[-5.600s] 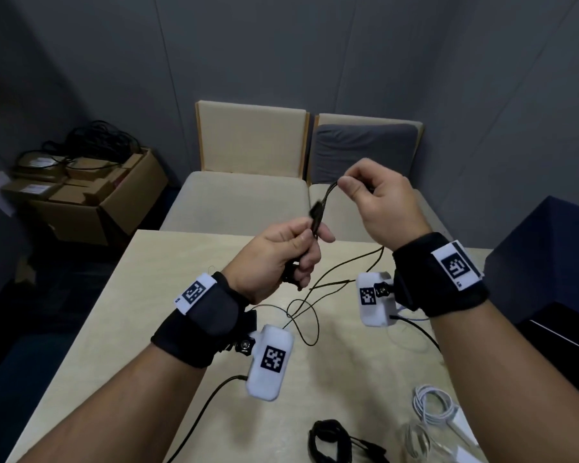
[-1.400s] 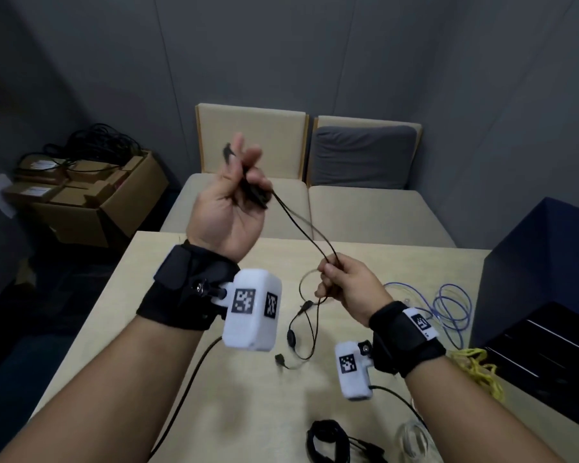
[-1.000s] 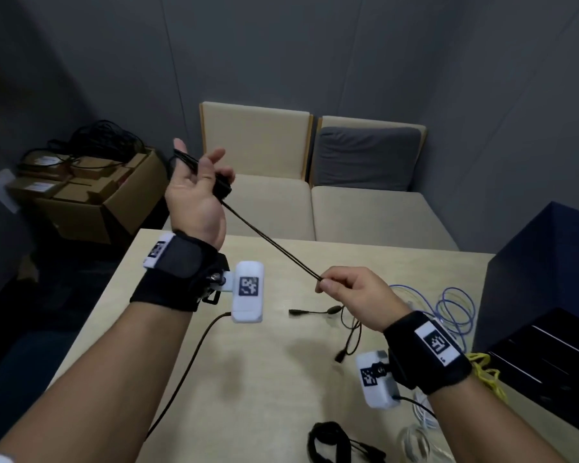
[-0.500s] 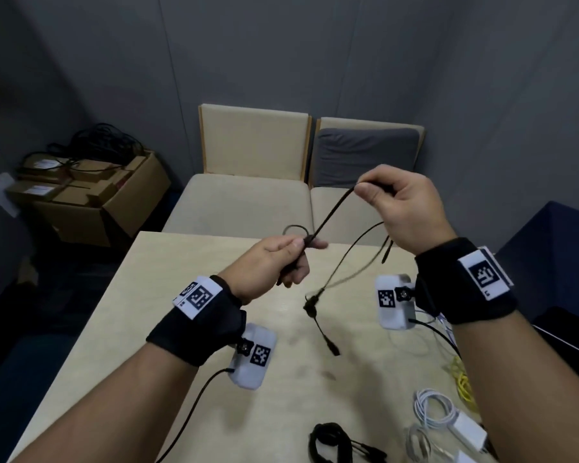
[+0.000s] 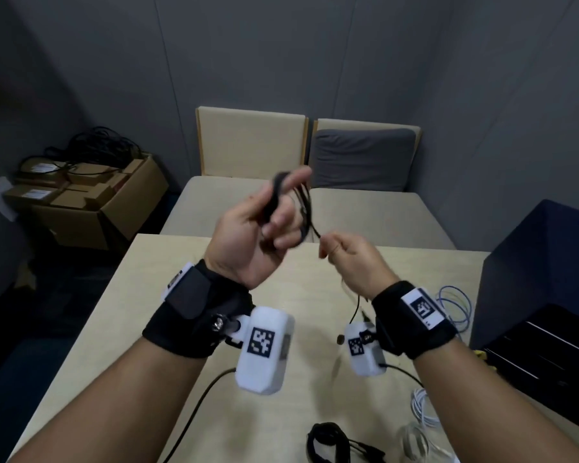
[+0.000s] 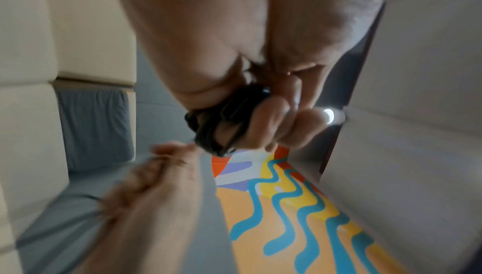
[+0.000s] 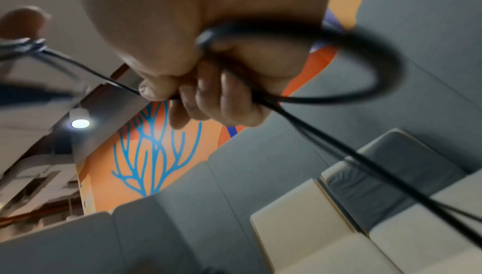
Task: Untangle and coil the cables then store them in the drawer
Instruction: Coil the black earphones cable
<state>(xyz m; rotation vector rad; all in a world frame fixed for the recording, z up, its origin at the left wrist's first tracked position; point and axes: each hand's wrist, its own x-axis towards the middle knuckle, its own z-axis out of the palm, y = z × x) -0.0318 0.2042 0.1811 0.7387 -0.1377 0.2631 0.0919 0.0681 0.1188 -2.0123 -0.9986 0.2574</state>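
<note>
A thin black cable [image 5: 306, 208] is looped in a small coil round the fingers of my raised left hand [image 5: 278, 212], which grips it above the table's far edge. Just right of it and lower, my right hand [image 5: 328, 248] pinches the same cable, and the free tail [image 5: 358, 309] hangs below that hand. The left wrist view shows the coil [image 6: 224, 117] held by curled fingers [image 6: 260, 117], with the right hand [image 6: 167, 167] blurred beneath. In the right wrist view, thumb and fingers [image 7: 182, 93] pinch the cable [image 7: 378, 68], which loops out to the right.
On the pale table [image 5: 147, 312] lie a blue cable [image 5: 455, 305] at the right, a white cable [image 5: 422, 406] and a coiled black cable [image 5: 328, 439] near the front edge. A dark blue drawer unit [image 5: 542, 295] stands at the right. Sofa seats [image 5: 365, 208] lie beyond; a cardboard box [image 5: 91, 208] stands left.
My left hand has risen and turned with another loop of cable round its fingers. My right hand has dropped from high on the right to just beside the left, and less tail hangs free.
</note>
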